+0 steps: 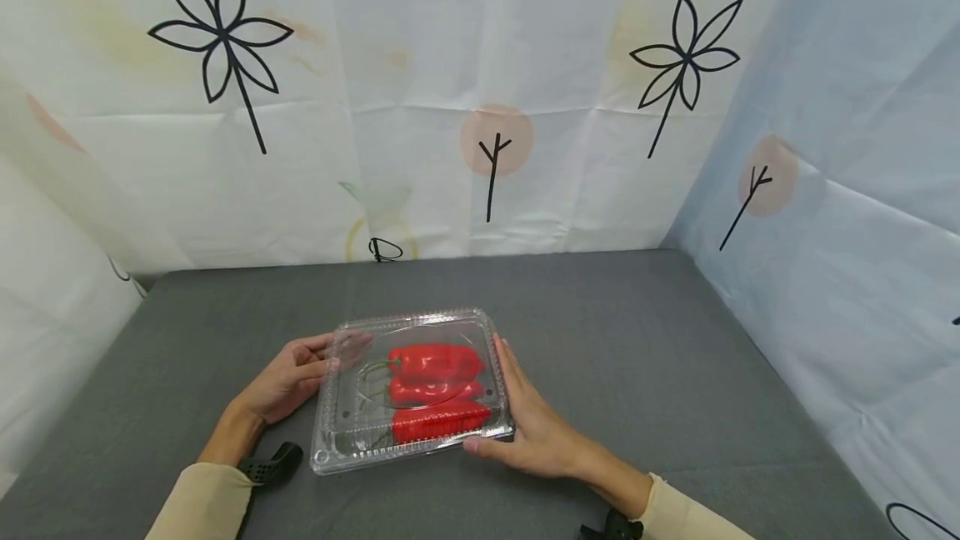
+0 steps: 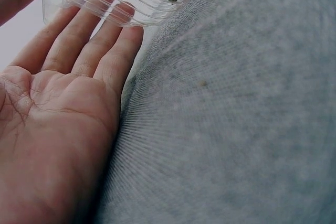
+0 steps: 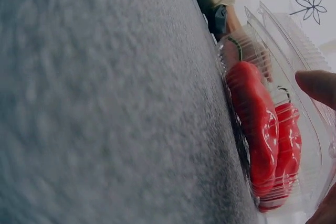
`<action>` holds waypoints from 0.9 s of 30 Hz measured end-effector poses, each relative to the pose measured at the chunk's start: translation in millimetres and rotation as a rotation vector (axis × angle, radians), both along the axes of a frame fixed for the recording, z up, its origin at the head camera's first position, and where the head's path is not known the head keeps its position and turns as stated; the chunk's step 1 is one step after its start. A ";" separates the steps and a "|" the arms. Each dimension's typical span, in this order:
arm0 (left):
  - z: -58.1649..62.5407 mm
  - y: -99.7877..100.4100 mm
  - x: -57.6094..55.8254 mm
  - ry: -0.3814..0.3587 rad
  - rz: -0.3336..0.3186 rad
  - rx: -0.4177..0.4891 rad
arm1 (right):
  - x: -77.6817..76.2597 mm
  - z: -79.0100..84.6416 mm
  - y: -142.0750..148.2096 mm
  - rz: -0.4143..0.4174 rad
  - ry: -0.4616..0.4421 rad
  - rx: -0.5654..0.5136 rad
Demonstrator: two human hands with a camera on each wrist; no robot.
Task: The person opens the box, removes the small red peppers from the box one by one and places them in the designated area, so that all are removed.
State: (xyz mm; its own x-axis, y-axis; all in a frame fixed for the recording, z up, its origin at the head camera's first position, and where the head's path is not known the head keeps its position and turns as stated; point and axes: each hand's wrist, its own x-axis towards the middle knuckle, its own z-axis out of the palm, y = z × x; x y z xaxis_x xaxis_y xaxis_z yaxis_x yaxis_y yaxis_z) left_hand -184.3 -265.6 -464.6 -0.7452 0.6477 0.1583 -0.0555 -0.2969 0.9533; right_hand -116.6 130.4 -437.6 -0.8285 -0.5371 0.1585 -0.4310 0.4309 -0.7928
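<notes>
A clear plastic clamshell container (image 1: 337, 432) with a ribbed base lies on the grey cloth, holding three red peppers (image 1: 435, 363) with green stems. Its lid covers them, and the right wrist view shows a gap between the lid's rim (image 3: 278, 38) and the base. At the container's left side is my left hand (image 1: 288, 377), palm up, its nearly straight fingers touching the ribbed wall. My right hand (image 1: 536, 427) grips the near right corner, the thumb at the front edge and the other fingers along the right side.
Grey cloth (image 1: 600, 332) covers the table. White printed fabric (image 1: 420, 65) stands behind it and along both sides. Each wrist wears a black strap (image 1: 273, 465) by a beige sleeve (image 1: 206, 498).
</notes>
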 end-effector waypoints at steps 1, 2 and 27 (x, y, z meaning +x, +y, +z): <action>0.3 0.5 0.2 -0.004 0.000 0.001 | 0.5 -0.4 0.2 0.001 -0.008 -0.003; 0.5 0.7 0.4 -0.004 -0.003 0.000 | 1.0 -0.7 0.3 0.005 -0.013 -0.007; 0.0 -0.7 0.5 0.011 0.029 -0.009 | 7.9 -1.3 2.0 0.020 0.209 0.113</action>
State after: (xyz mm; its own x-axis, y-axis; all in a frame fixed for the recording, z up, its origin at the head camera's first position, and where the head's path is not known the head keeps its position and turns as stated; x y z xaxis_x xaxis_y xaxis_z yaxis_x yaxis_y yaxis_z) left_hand -183.8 -266.3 -464.6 -0.7623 0.6269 0.1609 -0.0366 -0.2900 0.9563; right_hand -108.7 132.4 -438.9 -0.7731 -0.5773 0.2629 -0.5899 0.5018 -0.6327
